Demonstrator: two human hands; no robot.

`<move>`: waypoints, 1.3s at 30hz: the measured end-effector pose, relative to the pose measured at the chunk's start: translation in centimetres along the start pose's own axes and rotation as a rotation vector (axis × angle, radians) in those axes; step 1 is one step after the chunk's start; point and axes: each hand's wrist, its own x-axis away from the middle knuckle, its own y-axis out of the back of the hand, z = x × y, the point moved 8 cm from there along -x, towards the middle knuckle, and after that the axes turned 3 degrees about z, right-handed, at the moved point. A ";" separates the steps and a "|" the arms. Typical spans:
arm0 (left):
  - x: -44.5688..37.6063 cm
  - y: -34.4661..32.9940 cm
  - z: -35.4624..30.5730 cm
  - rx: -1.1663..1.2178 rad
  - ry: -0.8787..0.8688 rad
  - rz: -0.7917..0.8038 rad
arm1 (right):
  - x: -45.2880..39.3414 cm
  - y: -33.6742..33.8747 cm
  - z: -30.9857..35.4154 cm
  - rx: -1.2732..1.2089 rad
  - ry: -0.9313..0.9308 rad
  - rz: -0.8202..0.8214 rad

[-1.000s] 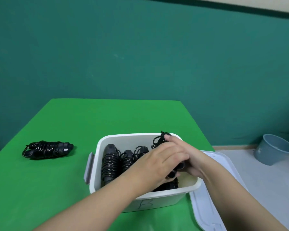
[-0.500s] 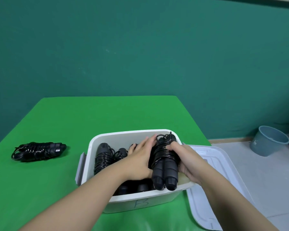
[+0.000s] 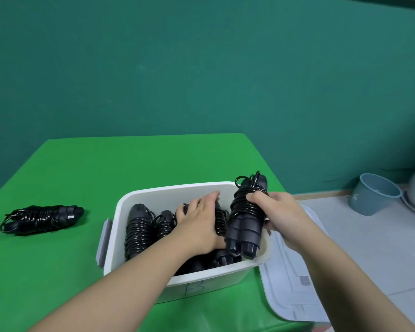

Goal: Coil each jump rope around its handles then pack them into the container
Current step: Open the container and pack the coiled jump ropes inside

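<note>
Inside the white container [image 3: 168, 195], the left hand [image 3: 199, 224] presses flat, fingers straight, on packed ropes [image 3: 139, 230]. Just right of it, the right hand [image 3: 279, 218] grips a coiled jump rope [image 3: 246, 218] over the container's right edge. Far to the left, another coiled rope [image 3: 41, 218] lies on the tabletop [image 3: 153, 161].

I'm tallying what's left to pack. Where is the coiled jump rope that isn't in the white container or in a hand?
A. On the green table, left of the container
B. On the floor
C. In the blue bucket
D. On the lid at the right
A: one coiled jump rope lies on the green table, apart from and left of the white container; the right hand grips another.
</note>
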 end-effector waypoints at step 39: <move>0.2 0.4 0.7 -0.110 -0.109 0.028 | -2.6 -6.2 0.1 0.948 0.256 0.056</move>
